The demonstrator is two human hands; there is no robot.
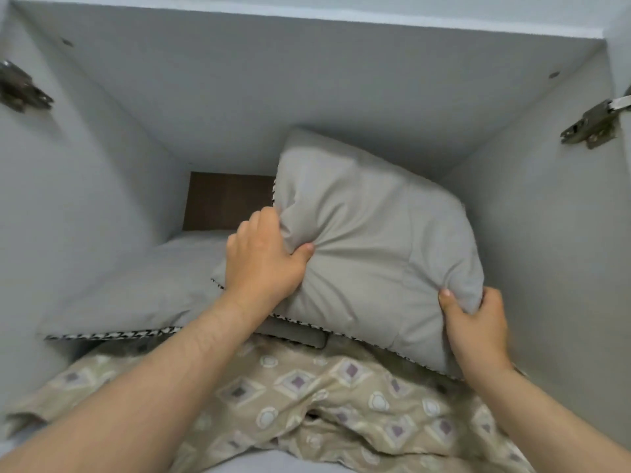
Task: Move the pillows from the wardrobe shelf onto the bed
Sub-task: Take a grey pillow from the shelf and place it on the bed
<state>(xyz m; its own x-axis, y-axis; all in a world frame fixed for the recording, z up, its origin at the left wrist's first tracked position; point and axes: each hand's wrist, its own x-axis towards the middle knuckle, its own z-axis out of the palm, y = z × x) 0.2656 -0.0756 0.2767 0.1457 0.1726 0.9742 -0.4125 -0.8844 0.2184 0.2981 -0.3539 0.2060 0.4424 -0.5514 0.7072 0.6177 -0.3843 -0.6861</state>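
Grey wardrobe compartment [102, 165] viewed from the open front, left hinge [24, 88] and right hinge [594, 126] on the side walls, brown back panel [225, 199] at the far end. Beige patterned blanket [307, 387] crumpled along the near edge. Lower pillow [143, 295], grey with black-and-white trim, lying flat on the left, partly over the blanket. Upper pillow [375, 240], same grey and trim, tilted up on the right, overlapping the lower pillow's right end, far corner close to the right wall. Both pillows inside the wardrobe. Left hand [263, 264] clenched around upper pillow's left edge, thumb dug into the front face, fabric bunched. Right hand [478, 326] grasping near right corner of same pillow, thumb on front, fingers wrapped behind, mostly hidden. Both forearms bare, reaching in from near side.
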